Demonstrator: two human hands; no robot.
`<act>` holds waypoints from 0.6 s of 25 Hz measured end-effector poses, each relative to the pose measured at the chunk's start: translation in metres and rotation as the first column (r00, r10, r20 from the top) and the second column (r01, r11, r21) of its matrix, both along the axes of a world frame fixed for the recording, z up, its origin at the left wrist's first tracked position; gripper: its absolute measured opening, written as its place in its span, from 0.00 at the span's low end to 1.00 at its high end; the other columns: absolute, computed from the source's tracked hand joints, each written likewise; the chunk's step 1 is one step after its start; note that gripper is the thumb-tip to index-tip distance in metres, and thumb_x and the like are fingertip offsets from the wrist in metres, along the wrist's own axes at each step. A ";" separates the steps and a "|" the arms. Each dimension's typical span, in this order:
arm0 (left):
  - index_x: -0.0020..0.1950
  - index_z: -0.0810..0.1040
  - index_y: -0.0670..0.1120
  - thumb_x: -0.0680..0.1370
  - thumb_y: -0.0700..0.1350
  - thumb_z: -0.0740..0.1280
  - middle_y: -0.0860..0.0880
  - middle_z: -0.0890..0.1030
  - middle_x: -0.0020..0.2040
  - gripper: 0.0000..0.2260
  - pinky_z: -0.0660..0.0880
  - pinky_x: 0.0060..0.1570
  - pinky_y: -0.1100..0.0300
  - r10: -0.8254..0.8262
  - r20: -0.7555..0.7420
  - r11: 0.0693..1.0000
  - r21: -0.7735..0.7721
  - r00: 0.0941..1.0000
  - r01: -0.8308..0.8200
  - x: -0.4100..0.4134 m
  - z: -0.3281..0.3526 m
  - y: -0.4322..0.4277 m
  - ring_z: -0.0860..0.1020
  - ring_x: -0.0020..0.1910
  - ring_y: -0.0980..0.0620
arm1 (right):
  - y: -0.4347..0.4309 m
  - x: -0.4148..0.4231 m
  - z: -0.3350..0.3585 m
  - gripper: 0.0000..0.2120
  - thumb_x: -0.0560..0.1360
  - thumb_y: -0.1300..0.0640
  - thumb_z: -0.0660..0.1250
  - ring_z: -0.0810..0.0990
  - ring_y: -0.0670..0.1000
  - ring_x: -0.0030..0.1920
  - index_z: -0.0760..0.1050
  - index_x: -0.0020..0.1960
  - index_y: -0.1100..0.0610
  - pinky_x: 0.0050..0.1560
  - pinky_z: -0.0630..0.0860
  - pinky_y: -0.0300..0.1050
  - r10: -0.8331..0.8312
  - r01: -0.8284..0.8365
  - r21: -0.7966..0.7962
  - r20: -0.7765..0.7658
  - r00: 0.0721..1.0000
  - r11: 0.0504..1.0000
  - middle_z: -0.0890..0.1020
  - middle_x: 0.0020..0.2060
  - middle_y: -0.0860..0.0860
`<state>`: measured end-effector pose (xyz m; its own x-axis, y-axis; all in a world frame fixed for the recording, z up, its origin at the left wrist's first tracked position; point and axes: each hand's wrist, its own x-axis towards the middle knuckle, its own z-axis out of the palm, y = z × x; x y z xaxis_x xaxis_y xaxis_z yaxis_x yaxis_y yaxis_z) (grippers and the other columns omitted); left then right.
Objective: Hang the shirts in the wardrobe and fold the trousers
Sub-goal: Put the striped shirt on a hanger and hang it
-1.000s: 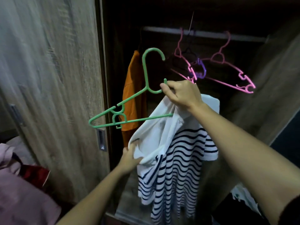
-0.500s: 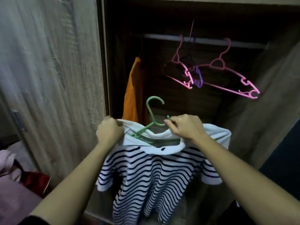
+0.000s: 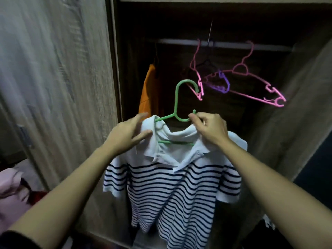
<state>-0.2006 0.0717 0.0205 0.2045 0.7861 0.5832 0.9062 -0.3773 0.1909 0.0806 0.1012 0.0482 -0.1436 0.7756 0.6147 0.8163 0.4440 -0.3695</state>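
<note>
Obs.: shirt [image 3: 179,191], white with dark stripes and a white polo collar, is draped on a green hanger [image 3: 177,97]. It is held up in front of the open wardrobe [image 3: 296,105], front towards the camera. Both short sleeves hang down and the collar is rumpled. The hanger's lower bar shows through the neck opening.

Right hand [image 3: 210,130]: fingers curled and pinching the hanger at the loop below its neck, with the collar bunched under the palm. This hand carries the hanger and shirt.

Left hand [image 3: 125,137]: fingers [image 3: 142,116] straight and spread, grasping nothing. The fingertips touch the shirt's shoulder beside the collar, where the hanger arm comes out of the cloth.

Hanger hook: upright, opening to the right, free in the air. It sits well below the rail [image 3: 269,47] and is not yet on it. The hook tip is just beside the lower end of the nearer of the pink hangers [image 3: 200,87]; I cannot tell whether they touch.

On the rail: two bare pink hangers, both tilted, and a purple hanger [image 3: 226,83] between them. A thin dark hanger behind them is too dim to describe. An orange shirt [image 3: 148,94] hangs at the left end, behind and above the left hand.

Surroundings: wood-grain door [image 3: 53,87] fills the left side. A pink cloth [image 3: 9,186] and something red lie at lower left. The wardrobe interior is dark.
</note>
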 end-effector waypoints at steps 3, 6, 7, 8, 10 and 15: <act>0.53 0.78 0.48 0.73 0.70 0.55 0.50 0.81 0.42 0.28 0.75 0.40 0.47 -0.203 0.178 0.978 -0.014 0.963 0.208 -0.009 0.005 0.000 0.79 0.41 0.52 | -0.005 0.000 0.010 0.24 0.68 0.29 0.57 0.69 0.43 0.29 0.65 0.33 0.50 0.30 0.61 0.42 0.032 -0.041 0.040 0.195 0.980 0.998 0.70 0.26 0.44; 0.52 0.80 0.51 0.73 0.63 0.62 0.55 0.82 0.43 0.18 0.76 0.40 0.50 -0.223 0.301 0.975 0.057 0.927 0.216 -0.011 0.003 -0.004 0.79 0.41 0.57 | -0.005 0.004 0.009 0.20 0.68 0.33 0.64 0.76 0.48 0.40 0.67 0.42 0.49 0.35 0.68 0.44 -0.018 -0.005 0.078 0.288 0.958 0.997 0.76 0.36 0.43; 0.52 0.81 0.51 0.73 0.62 0.63 0.55 0.82 0.43 0.18 0.76 0.40 0.52 -0.216 0.323 0.976 0.076 0.921 0.203 -0.010 0.003 -0.006 0.80 0.41 0.57 | -0.004 0.006 0.009 0.15 0.70 0.39 0.65 0.78 0.51 0.45 0.71 0.46 0.49 0.38 0.69 0.45 -0.083 0.065 0.081 0.239 0.968 0.995 0.79 0.41 0.44; 0.52 0.81 0.51 0.73 0.62 0.63 0.55 0.83 0.43 0.18 0.77 0.40 0.53 -0.206 0.341 0.978 0.096 0.917 0.184 -0.011 0.002 -0.008 0.80 0.41 0.57 | -0.004 0.007 0.009 0.11 0.72 0.45 0.66 0.79 0.53 0.48 0.72 0.50 0.49 0.40 0.69 0.45 -0.160 0.150 0.066 0.180 0.971 0.986 0.81 0.45 0.46; 0.55 0.81 0.52 0.72 0.63 0.62 0.54 0.83 0.46 0.20 0.76 0.41 0.54 -0.181 0.309 0.981 0.122 0.933 0.150 -0.013 0.001 -0.011 0.80 0.43 0.55 | -0.006 0.009 0.008 0.09 0.71 0.53 0.65 0.79 0.56 0.49 0.73 0.51 0.49 0.40 0.67 0.45 -0.246 0.246 0.018 0.110 0.963 0.969 0.81 0.47 0.48; 0.49 0.80 0.56 0.69 0.67 0.62 0.62 0.79 0.39 0.19 0.68 0.36 0.63 -0.086 0.192 0.986 0.159 0.978 0.055 -0.018 0.013 -0.010 0.78 0.40 0.56 | -0.012 0.014 0.018 0.13 0.69 0.46 0.69 0.78 0.48 0.46 0.73 0.53 0.43 0.43 0.70 0.43 0.058 -0.058 -0.034 0.001 0.998 0.998 0.79 0.46 0.41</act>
<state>-0.2184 0.0615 0.0331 0.1247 0.6728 0.7292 0.8265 -0.4771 0.2988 0.0944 0.0893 0.0658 -0.1904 0.7866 0.5874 0.7903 0.4778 -0.3836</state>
